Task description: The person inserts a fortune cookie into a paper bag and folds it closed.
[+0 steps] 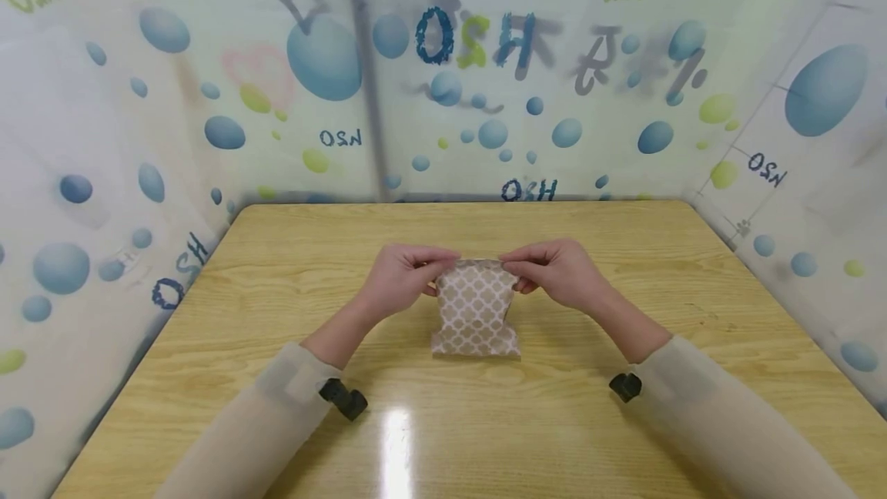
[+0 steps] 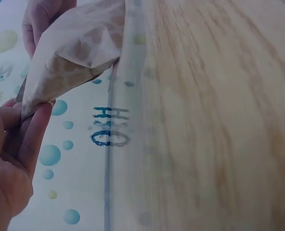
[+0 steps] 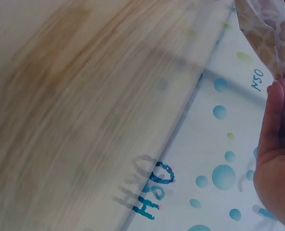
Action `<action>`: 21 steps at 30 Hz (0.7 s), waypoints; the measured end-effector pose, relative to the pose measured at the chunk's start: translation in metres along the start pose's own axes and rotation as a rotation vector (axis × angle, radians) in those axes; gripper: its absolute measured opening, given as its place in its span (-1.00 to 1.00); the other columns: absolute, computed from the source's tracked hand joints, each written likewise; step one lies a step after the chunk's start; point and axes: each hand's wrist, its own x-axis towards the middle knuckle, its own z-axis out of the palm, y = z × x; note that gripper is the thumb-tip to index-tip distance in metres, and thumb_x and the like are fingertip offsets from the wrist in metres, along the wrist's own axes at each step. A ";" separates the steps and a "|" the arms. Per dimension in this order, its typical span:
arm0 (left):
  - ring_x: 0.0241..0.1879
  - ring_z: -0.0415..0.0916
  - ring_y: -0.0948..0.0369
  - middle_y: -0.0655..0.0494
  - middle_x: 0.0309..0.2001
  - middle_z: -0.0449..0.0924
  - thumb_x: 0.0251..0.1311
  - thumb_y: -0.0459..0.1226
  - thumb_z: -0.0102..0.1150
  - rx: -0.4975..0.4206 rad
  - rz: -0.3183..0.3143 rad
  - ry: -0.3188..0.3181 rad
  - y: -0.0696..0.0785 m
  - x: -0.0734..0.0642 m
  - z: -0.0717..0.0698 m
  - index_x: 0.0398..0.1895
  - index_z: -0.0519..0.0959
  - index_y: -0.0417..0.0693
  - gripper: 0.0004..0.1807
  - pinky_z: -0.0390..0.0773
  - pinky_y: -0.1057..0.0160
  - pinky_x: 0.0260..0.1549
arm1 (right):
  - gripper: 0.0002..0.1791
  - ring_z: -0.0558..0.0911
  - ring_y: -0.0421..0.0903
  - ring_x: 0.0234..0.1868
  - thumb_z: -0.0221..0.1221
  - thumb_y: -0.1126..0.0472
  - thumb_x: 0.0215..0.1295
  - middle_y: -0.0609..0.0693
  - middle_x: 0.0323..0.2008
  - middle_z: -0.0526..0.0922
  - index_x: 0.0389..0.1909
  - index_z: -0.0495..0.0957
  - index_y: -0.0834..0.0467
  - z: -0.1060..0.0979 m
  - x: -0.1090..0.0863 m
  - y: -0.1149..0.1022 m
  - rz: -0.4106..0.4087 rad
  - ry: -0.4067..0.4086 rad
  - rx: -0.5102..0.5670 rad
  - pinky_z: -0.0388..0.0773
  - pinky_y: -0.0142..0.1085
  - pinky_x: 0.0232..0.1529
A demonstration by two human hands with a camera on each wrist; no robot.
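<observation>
A small beige paper bag (image 1: 476, 310) with a white lattice pattern stands at the middle of the table, held at its top edge. My left hand (image 1: 400, 277) pinches the top left corner between thumb and fingers. At the top right corner, my right hand (image 1: 560, 274) pinches the edge the same way. In the left wrist view the bag (image 2: 80, 48) bulges along its side, and the left fingers (image 2: 36, 134) grip its corner. The right wrist view shows the bag's corner (image 3: 269, 33) at the right fingertips (image 3: 277, 89). Whatever the bag contains is hidden.
The wood-grain table (image 1: 277, 252) reaches back to a wall (image 1: 430, 152) printed with blue and green bubbles and lettering. Similar printed walls flank both sides. A black wrist mount (image 1: 344, 399) sits at the left sleeve and another mount (image 1: 626, 386) at the right.
</observation>
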 end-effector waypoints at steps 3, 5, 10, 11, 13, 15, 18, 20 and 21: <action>-0.26 0.77 0.23 -0.11 0.10 0.85 0.56 -0.36 0.26 0.005 0.004 -0.011 0.000 0.000 0.000 0.14 0.82 -0.15 -0.75 0.84 0.16 -0.29 | -0.74 0.82 -0.21 -0.34 0.33 0.29 0.55 0.13 -0.15 0.89 0.14 0.80 0.28 0.000 0.000 0.000 0.004 -0.007 0.014 0.85 -0.18 -0.13; -0.26 0.78 0.23 -0.10 0.11 0.84 0.56 -0.33 0.28 -0.010 -0.010 -0.024 -0.001 0.000 -0.001 0.16 0.82 -0.12 -0.75 0.85 0.15 -0.28 | -0.72 0.82 -0.21 -0.33 0.32 0.27 0.56 0.12 -0.13 0.89 0.16 0.80 0.27 -0.001 0.000 0.001 0.014 -0.016 0.022 0.85 -0.13 -0.10; -0.22 0.82 0.23 -0.13 0.19 0.81 0.54 -0.30 0.32 -0.111 -0.062 -0.047 -0.008 0.002 -0.006 0.21 0.79 -0.15 -0.71 0.86 0.08 -0.22 | -0.67 0.85 -0.14 -0.27 0.29 0.22 0.60 0.14 -0.07 0.88 0.25 0.75 0.26 -0.006 0.000 0.004 0.032 -0.059 0.033 0.85 -0.11 -0.06; -0.21 0.83 0.24 -0.15 0.19 0.80 0.53 -0.31 0.31 -0.122 -0.062 -0.047 -0.009 0.002 -0.007 0.21 0.79 -0.17 -0.71 0.86 0.07 -0.22 | -0.66 0.85 -0.14 -0.27 0.28 0.23 0.61 0.16 -0.07 0.88 0.26 0.74 0.26 -0.007 0.000 0.005 0.029 -0.068 0.034 0.85 -0.12 -0.06; -0.21 0.83 0.24 -0.17 0.19 0.80 0.53 -0.34 0.30 -0.130 -0.059 -0.042 -0.009 0.003 -0.008 0.18 0.80 -0.19 -0.73 0.86 0.06 -0.22 | -0.66 0.86 -0.13 -0.26 0.26 0.25 0.61 0.18 -0.06 0.88 0.28 0.73 0.27 -0.008 0.000 0.006 0.023 -0.078 0.035 0.85 -0.09 -0.04; -0.23 0.82 0.23 -0.18 0.17 0.80 0.53 -0.35 0.29 -0.120 -0.050 -0.038 -0.008 0.003 -0.008 0.16 0.81 -0.20 -0.74 0.86 0.07 -0.23 | -0.67 0.86 -0.15 -0.26 0.25 0.27 0.62 0.20 -0.06 0.88 0.27 0.73 0.29 -0.007 -0.001 0.006 0.017 -0.080 0.034 0.84 -0.04 -0.01; -0.26 0.82 0.21 -0.17 0.15 0.81 0.54 -0.35 0.28 -0.101 -0.043 -0.029 -0.006 0.003 -0.007 0.13 0.82 -0.19 -0.75 0.86 0.08 -0.25 | -0.69 0.84 -0.20 -0.27 0.25 0.29 0.61 0.20 -0.06 0.88 0.24 0.75 0.29 -0.007 -0.001 0.003 0.015 -0.072 0.028 0.82 0.06 0.04; -0.27 0.81 0.21 -0.16 0.14 0.82 0.54 -0.34 0.27 -0.086 -0.048 -0.025 -0.004 0.003 -0.006 0.12 0.82 -0.18 -0.75 0.86 0.09 -0.26 | -0.69 0.84 -0.21 -0.28 0.25 0.30 0.61 0.19 -0.05 0.88 0.22 0.75 0.30 -0.007 -0.002 0.001 0.018 -0.071 0.029 0.81 0.09 0.05; -0.26 0.81 0.21 -0.14 0.14 0.82 0.54 -0.33 0.28 -0.080 -0.055 -0.023 -0.003 0.004 -0.006 0.12 0.83 -0.16 -0.76 0.86 0.10 -0.26 | -0.70 0.84 -0.21 -0.28 0.25 0.30 0.61 0.19 -0.06 0.88 0.22 0.76 0.30 -0.007 -0.002 0.001 0.023 -0.070 0.028 0.80 0.12 0.05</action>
